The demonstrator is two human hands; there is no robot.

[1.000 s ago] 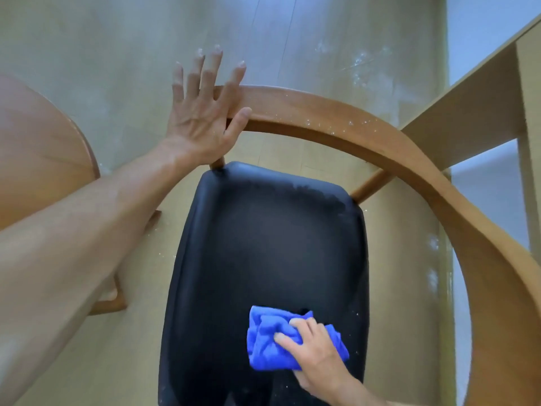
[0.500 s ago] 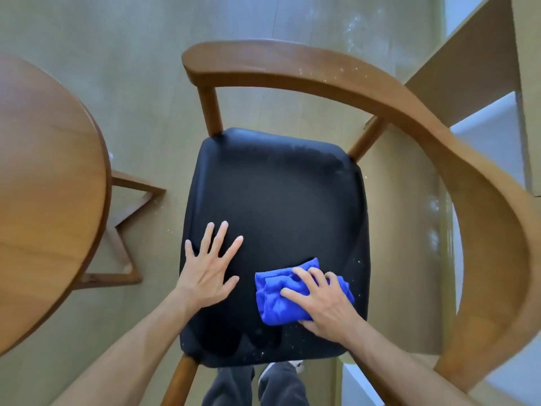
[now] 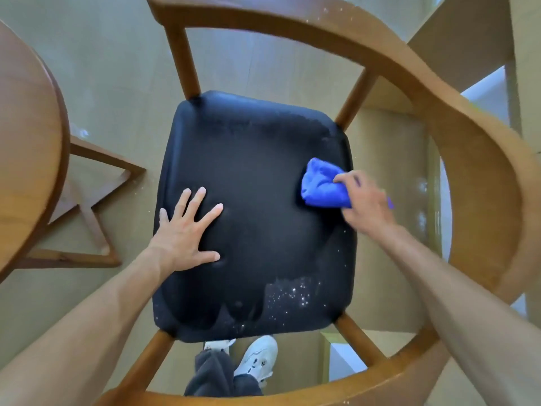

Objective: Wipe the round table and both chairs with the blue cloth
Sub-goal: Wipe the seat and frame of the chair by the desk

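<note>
A wooden chair with a curved armrest rail fills the head view, its black padded seat below me. My right hand grips the bunched blue cloth and presses it on the seat's right edge. My left hand lies flat on the seat's left half, fingers spread, holding nothing. White specks dot the seat's near right corner. The round wooden table shows at the left edge.
The table's wooden base spreads over the floor left of the chair. A pale wooden furniture piece stands at the upper right. My shoe and trouser leg show under the seat's near edge.
My right hand has slid the blue cloth from the seat's near right part up along its right edge. My left hand came off the armrest rail and now lies flat on the seat.
</note>
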